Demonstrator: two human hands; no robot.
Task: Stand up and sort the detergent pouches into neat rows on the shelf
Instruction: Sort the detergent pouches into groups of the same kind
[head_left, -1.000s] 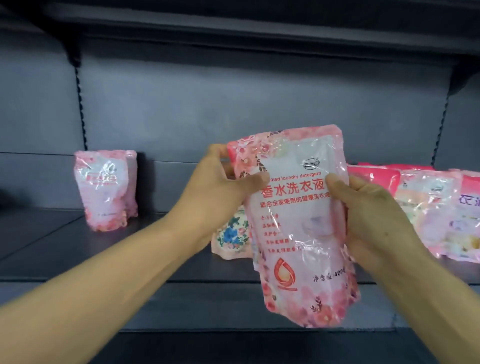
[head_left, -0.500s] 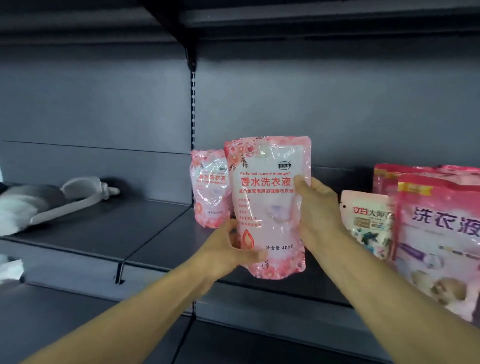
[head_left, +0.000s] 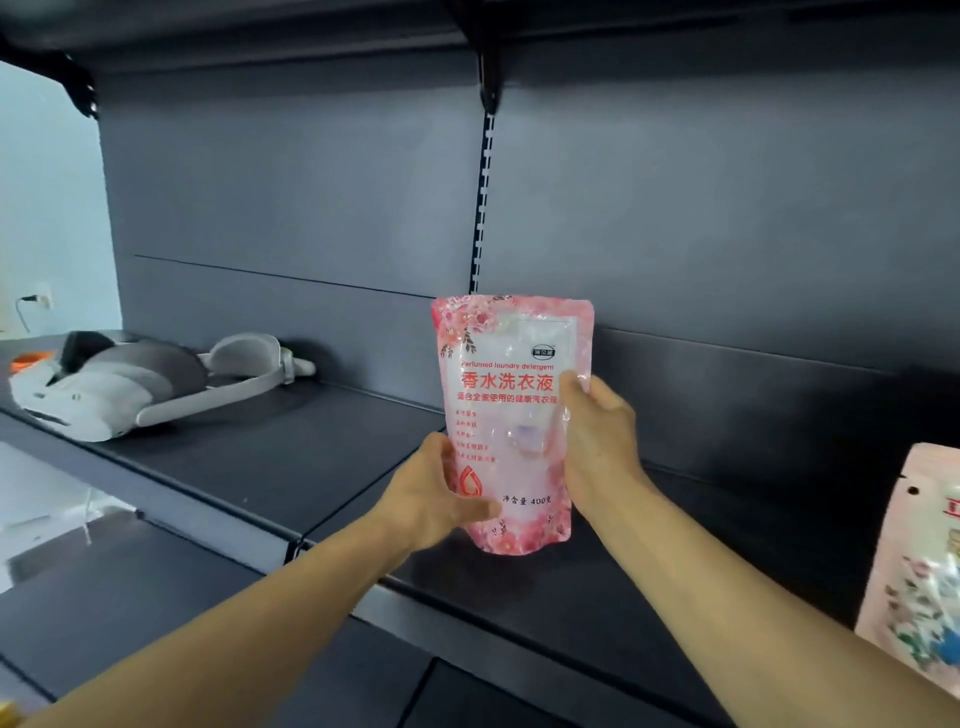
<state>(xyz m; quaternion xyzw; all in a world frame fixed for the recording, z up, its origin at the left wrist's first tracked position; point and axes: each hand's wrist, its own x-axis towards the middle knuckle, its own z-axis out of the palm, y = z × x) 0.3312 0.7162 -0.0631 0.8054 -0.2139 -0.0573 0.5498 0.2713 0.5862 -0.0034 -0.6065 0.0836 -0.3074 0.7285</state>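
I hold a pink floral detergent pouch (head_left: 511, 410) upright with both hands, just above the dark shelf (head_left: 249, 467). My left hand (head_left: 434, 493) grips its lower left corner, thumb across the front. Its right edge is clasped at mid height by my right hand (head_left: 597, 441). The pouch hangs a little left of the upright slotted post (head_left: 480, 208). A second pouch (head_left: 919, 571), pale with a flower print, shows at the far right edge, partly cut off by the frame. The pink pouch that stood behind the held one is hidden or out of view.
A grey and white headset-like device (head_left: 140, 379) lies on the left shelf section, with an orange item (head_left: 28, 359) beside it. A lower shelf (head_left: 130, 613) runs below. A wall socket with a plug (head_left: 39, 299) is on the pale wall at left.
The view has swung left and closer to the shelf. The pouch has travelled left with both hands. The pouches at the right have mostly slid out of view, and the standing pink one no longer shows.
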